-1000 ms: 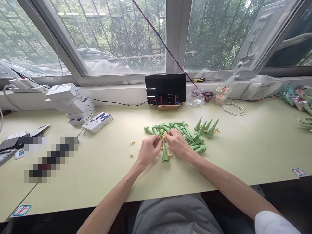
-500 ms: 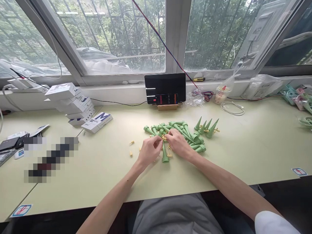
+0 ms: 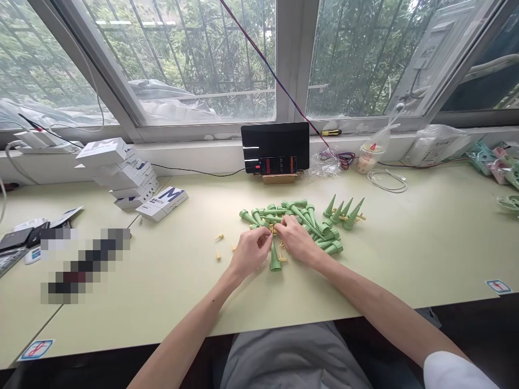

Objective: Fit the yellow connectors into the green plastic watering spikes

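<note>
My left hand (image 3: 253, 249) is closed in a pinch, its fingertips at the narrow tip of a green plastic spike (image 3: 275, 263) that lies with its wide end towards me. Whatever the pinch holds is too small or hidden to name. Facing it, my right hand (image 3: 297, 239) is also closed, fingertips down at a cluster of small yellow nozzle-like pieces (image 3: 273, 229); its grip is hidden too. Behind and right of the hands lies a heap of green spikes (image 3: 290, 208). A few loose yellow pieces (image 3: 219, 237) are scattered left of my left hand.
Several green spikes (image 3: 332, 206) stand point-up at the right, with yellow parts on or beside them. A phone (image 3: 278, 164) leans before a black tablet (image 3: 275, 141) at the back. White boxes (image 3: 130, 173) are stacked left; a bagged cup (image 3: 368, 156) is back right.
My left fingertips have shifted slightly right, over the tip of the near green spike. A green spike just behind my fingers now lies flatter on the heap. The right hand has barely moved.
</note>
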{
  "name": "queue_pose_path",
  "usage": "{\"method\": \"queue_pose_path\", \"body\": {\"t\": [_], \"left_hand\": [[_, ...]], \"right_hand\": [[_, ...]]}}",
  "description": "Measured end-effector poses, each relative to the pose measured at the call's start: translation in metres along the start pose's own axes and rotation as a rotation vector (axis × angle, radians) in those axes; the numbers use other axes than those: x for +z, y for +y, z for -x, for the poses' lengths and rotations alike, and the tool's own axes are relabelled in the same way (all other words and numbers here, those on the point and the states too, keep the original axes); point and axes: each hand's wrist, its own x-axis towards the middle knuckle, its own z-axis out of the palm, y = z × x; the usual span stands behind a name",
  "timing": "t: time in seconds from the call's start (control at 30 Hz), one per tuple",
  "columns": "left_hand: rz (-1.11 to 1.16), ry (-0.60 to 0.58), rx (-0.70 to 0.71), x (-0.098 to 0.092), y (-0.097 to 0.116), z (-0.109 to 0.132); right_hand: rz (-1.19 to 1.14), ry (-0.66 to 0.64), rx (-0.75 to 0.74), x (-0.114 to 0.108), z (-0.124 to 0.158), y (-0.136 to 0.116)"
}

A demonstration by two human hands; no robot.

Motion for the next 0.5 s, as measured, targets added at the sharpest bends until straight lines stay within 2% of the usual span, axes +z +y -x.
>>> {"method": "queue_pose_path", "body": {"t": [0.33,0.5], "left_hand": [[0.001,-0.025,-0.01,0.0012,-0.0015,0.001],[-0.005,-0.032,-0.015,0.0016,-0.0021,0.001]], "right_hand": [[-0.027,0.034,0.033,0.0027,-0.0004,-0.0011],[-0.165,0.154,0.049,-0.0053,0.002,-0.002]]}}
